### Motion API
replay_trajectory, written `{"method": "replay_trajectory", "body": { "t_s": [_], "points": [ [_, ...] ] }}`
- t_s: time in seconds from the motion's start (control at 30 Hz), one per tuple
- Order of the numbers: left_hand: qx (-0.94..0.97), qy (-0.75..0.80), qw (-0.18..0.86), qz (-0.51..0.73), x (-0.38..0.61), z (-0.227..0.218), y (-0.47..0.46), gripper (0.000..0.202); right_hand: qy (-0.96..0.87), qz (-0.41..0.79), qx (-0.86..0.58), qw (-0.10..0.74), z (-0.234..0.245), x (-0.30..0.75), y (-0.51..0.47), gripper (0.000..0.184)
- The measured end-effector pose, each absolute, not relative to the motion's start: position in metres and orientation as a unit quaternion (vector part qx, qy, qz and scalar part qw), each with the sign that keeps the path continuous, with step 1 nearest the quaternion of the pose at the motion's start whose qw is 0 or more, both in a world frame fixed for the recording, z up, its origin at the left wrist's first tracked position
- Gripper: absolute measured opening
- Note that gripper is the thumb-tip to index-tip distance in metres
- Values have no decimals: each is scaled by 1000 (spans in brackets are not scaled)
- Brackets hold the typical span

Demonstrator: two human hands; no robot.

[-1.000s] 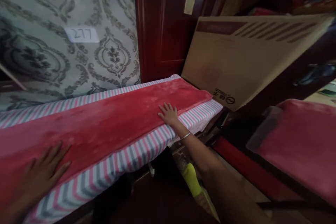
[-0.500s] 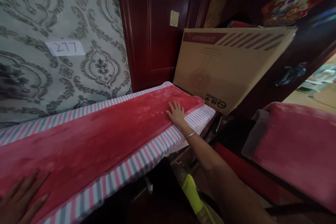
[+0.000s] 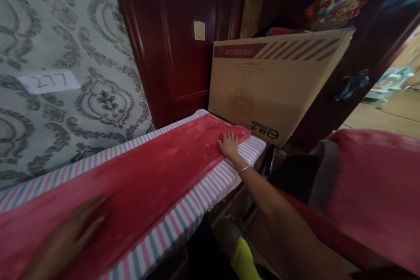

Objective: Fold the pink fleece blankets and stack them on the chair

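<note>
A long folded piece of red plush fabric (image 3: 144,170) lies flat along a narrow surface covered with a pink, grey and white striped cloth (image 3: 193,192). My right hand (image 3: 230,145), with a bangle at the wrist, rests on the fabric's near edge towards its far end, fingers spread. At the lower left, my left hand (image 3: 67,234) is stretched out over the fabric, its thumb apart and its outline blurred by motion. Whether the left palm touches the fabric I cannot tell. Neither hand holds anything.
A large cardboard box (image 3: 269,87) leans at the far end of the striped surface, before a dark red door (image 3: 170,30). Patterned wallpaper (image 3: 108,96) runs along the left. Pink plush fabric (image 3: 377,192) lies at the right. A yellow-green object (image 3: 244,262) is below.
My left hand has slid right and forward over the red fabric. My right hand stays near the fabric's far end while the view has turned slightly.
</note>
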State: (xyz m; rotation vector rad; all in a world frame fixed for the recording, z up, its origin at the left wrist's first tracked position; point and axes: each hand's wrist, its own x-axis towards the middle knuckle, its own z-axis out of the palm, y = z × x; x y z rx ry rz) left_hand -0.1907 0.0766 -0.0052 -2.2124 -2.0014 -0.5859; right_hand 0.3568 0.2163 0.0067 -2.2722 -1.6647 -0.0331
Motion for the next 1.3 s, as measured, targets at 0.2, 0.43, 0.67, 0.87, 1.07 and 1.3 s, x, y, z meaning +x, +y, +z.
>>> {"method": "replay_trajectory", "body": {
  "t_s": [0.2, 0.43, 0.67, 0.87, 1.07, 1.3],
  "points": [
    [-825, -538, 1, -171, -111, 12, 140, 58, -564, -7, -816, 126, -20, 392, 232, 72],
    [-889, -444, -21, -111, -16, 7, 186, 57, -570, 13, -807, 152, -7, 409, 246, 49],
    [-903, -416, -67, -88, 78, 15, 236, 59, -576, 3, -791, 205, 31, 429, 300, 48],
    [-926, -365, -15, -98, 101, -22, 236, 59, -568, 39, -794, 213, 30, 433, 368, 41],
    [-928, -348, 39, -127, 97, -32, 230, 55, -553, 75, -797, 230, 12, 438, 427, 33],
    [-928, -348, 37, -129, 99, -34, 230, 57, -535, 70, -799, 266, 5, 443, 463, 31]
  ]
}}
